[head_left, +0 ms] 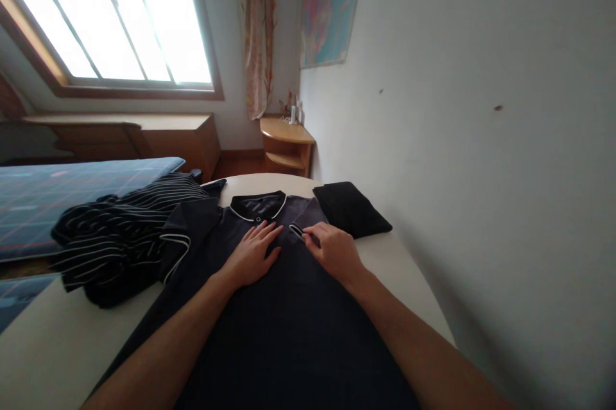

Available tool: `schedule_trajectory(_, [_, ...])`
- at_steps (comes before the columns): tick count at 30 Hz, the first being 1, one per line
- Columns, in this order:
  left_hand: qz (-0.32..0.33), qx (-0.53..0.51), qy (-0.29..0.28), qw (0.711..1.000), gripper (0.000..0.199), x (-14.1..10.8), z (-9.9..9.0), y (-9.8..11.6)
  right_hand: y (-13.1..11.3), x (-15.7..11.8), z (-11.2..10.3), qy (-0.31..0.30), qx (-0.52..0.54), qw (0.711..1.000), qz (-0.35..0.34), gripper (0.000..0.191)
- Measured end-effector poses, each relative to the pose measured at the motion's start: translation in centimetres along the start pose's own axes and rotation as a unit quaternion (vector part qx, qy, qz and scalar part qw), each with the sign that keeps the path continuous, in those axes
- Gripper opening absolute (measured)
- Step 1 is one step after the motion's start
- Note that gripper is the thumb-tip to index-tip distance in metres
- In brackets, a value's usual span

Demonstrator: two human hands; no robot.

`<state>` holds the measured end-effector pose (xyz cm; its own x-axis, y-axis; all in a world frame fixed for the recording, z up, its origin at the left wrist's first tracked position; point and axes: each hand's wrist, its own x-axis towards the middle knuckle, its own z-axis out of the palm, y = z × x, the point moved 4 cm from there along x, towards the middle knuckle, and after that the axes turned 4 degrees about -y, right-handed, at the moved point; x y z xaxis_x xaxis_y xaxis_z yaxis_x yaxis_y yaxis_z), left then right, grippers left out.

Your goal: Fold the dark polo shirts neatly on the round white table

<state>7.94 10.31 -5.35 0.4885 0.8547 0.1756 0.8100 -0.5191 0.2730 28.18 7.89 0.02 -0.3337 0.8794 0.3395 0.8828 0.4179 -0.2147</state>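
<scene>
A dark short-sleeved shirt (289, 333) with white piping lies spread over the table, its collar pointing away from me. My left hand (255, 253) rests flat on the chest just below the collar, fingers stretched out. With thumb and fingers, my right hand (334, 249) pinches the white-trimmed cuff of the right-side sleeve, which is folded inward over the shirt. The other sleeve (178, 240) sticks out to the left. Close behind my right hand lies a folded black garment (351, 208).
Crumpled black-and-white striped clothing (125, 230) is heaped at the table's left. The pale round table (409, 275) stands close to the white wall (481, 172). A bed with a blue plaid cover (86, 198) is at left; a corner shelf (286, 133) stands beyond.
</scene>
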Motion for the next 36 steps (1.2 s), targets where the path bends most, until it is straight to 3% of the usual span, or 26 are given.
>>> schedule_trajectory(5, [0.010, -0.005, 0.011, 1.000, 0.055, -0.1, -0.2, 0.2, -0.4, -0.3, 1.1, -0.054, -0.015, 0.998, -0.038, 0.046])
schedule_trajectory(10, [0.038, -0.007, 0.007, 0.999, 0.050, 0.0, -0.4, 0.5, -0.5, -0.1, 1.9, -0.081, -0.058, 0.994, -0.048, 0.024])
schedule_trajectory(14, [0.046, -0.007, 0.003, 0.999, 0.051, 0.0, -0.4, 0.6, -0.7, 0.4, 2.2, -0.080, -0.089, 0.992, -0.042, 0.023])
schedule_trajectory(21, [0.058, -0.012, 0.011, 0.998, 0.058, -0.2, -0.8, 0.9, -0.8, 0.3, 1.7, -0.054, 0.009, 0.998, -0.027, 0.025])
schedule_trajectory(25, [0.072, -0.013, 0.009, 0.997, 0.049, -0.1, -0.5, 0.8, -1.0, -0.5, 2.2, -0.071, 0.042, 0.995, -0.064, 0.048])
schedule_trajectory(29, [0.077, -0.017, -0.002, 0.997, 0.044, -0.1, -0.2, 0.7, -0.3, -1.0, 3.7, -0.137, 0.034, 0.989, -0.036, 0.072])
schedule_trajectory(32, [0.082, -0.023, -0.008, 0.996, 0.046, -0.1, -0.3, 0.9, 0.4, -1.2, 4.0, -0.173, 0.042, 0.983, -0.032, 0.072])
schedule_trajectory(36, [0.082, -0.019, -0.017, 0.996, 0.046, -0.1, -0.5, 1.0, 1.1, -1.1, 2.6, -0.170, 0.069, 0.980, -0.078, 0.066])
